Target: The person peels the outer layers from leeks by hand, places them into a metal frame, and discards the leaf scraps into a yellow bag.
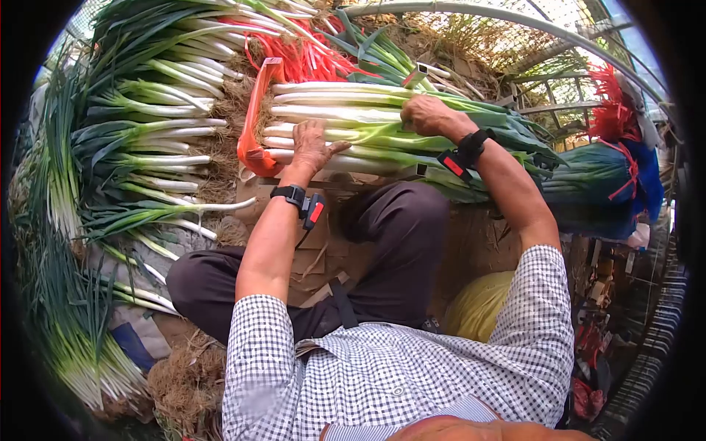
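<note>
Long green onions [338,98] lie side by side across a low rack in front of me, white ends to the left against an orange board [257,121]. My left hand [315,145] rests on the white stalks near that board, fingers spread. Farther right, my right hand [429,116] is closed over the stalks where they turn green; what its fingers grip, if anything, is hidden. A metal post tip [421,69] stands at the rack's far side, another [421,170] at its near side.
More onions [173,147] lie in rows at the left, with another pile [88,353] below. Red strips [309,55] lie behind the rack. A wrapped onion bundle [596,176] is at the right. A yellow sack [478,305] sits beside my knee; trimmed roots [187,375] are heaped lower left.
</note>
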The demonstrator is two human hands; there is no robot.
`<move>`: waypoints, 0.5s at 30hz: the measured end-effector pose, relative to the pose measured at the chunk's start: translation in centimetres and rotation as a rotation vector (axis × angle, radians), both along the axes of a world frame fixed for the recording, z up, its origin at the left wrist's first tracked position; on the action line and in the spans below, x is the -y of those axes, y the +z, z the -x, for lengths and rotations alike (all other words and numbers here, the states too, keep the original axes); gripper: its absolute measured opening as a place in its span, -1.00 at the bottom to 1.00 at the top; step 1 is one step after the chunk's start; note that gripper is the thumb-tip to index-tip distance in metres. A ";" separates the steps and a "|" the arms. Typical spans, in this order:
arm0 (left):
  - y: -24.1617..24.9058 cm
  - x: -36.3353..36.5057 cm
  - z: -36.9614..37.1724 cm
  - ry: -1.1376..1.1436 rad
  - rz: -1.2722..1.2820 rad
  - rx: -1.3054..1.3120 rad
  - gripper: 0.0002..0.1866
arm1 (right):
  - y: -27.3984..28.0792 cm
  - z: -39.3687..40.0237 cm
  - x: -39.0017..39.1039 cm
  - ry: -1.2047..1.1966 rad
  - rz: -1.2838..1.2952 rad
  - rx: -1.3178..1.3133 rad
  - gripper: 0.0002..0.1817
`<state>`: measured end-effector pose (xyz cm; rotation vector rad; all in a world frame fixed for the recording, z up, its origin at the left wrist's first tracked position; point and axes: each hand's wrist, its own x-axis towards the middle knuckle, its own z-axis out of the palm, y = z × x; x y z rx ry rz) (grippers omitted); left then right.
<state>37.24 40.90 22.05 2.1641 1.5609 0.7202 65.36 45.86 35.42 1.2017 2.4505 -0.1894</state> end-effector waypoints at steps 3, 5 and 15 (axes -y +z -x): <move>0.0 -0.5 -0.2 0.001 0.086 0.012 -0.10 | 10.1 6.5 -1.4 0.047 -0.159 -0.095 -0.90; 0.1 0.0 -0.2 0.054 0.045 0.093 -0.05 | 14.2 10.8 -1.3 0.259 -0.240 -0.070 -0.94; 1.0 4.7 -1.4 0.148 -0.508 0.194 -0.44 | 13.0 11.4 0.3 0.193 -0.386 -0.007 -0.93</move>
